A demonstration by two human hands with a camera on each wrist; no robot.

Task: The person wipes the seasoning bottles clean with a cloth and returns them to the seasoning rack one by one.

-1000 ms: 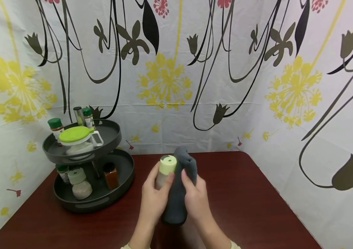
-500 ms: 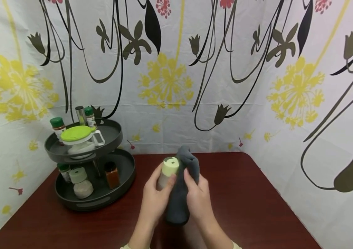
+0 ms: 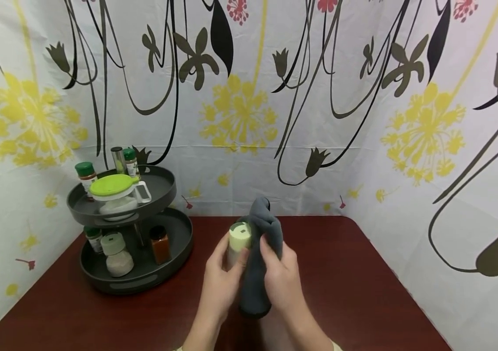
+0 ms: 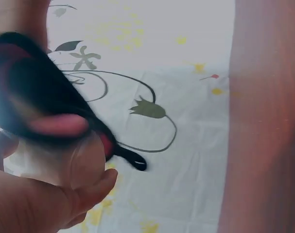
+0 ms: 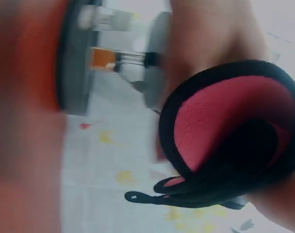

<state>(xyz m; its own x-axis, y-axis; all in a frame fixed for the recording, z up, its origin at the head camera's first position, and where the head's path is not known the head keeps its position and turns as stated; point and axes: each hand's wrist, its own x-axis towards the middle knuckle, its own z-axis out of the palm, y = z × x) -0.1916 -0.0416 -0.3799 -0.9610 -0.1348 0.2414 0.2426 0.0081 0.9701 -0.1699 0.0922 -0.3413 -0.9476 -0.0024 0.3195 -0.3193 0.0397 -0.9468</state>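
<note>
Left hand: fingers and thumb curled round a small jar, clamped on its sides. Jar had a smooth, pale-green, flat-topped round lid and a translucent body; it was held over the counter, tilted slightly.

Right hand: clamped on a fabric mitt, thumb pressed to its near face. Mitt was soft, slate-grey cloth, long, its top end bunched and folded over. Right wrist view showed a rounded mouth with thick black edging, a pink textured lining and a small black hanging loop. Mitt lay between the two hands, just beside the jar; whether mitt and jar touched could not be told.

Counter surface: glossy, dark red-brown, wood-like, with rounded far corner. To the left stood a matte dark-grey two-tier rack with round, rimmed trays. Upper tray: clear, handled container with lime lid. Lower tray: rounded, pale-capped shaker and square-sided, black-capped orange-brown jar. Behind hung a creased white sheet with printed flowers.
</note>
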